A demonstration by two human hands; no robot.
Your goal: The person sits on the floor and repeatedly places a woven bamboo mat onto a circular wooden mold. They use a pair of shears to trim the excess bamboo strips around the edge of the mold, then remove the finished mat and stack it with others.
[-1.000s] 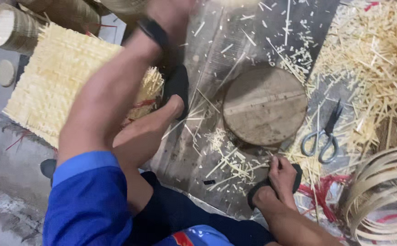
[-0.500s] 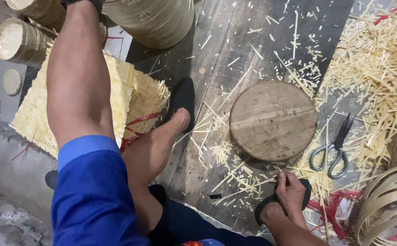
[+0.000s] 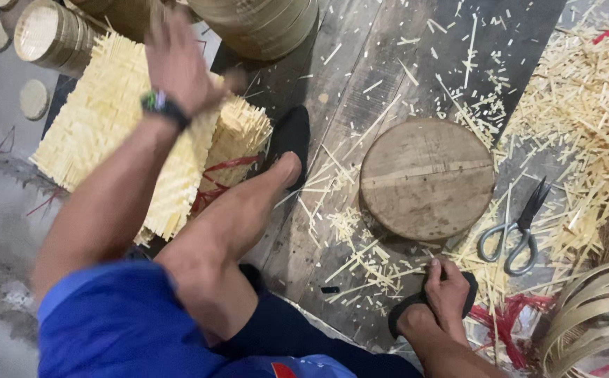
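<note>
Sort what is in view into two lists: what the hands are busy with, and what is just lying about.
In hand:
- left hand, open and blurred, over the woven bamboo mat
- stacked mats beside it

Lying about:
- round wooden block
- scissors
- bamboo offcuts
- round bamboo frames
- coiled strips

The person wears a bright blue short sleeve that ends above the elbow, leaving the forearm bare. A dark wristband with a small green and pale patch circles the left wrist just below the left hand, which shows blurred. The legs are bare from the knee down, under dark navy shorts. A blue garment edge with a small red mark shows at the bottom. Each foot sits in a black sandal: one under the left foot, the other with a strap across the right foot.
</note>
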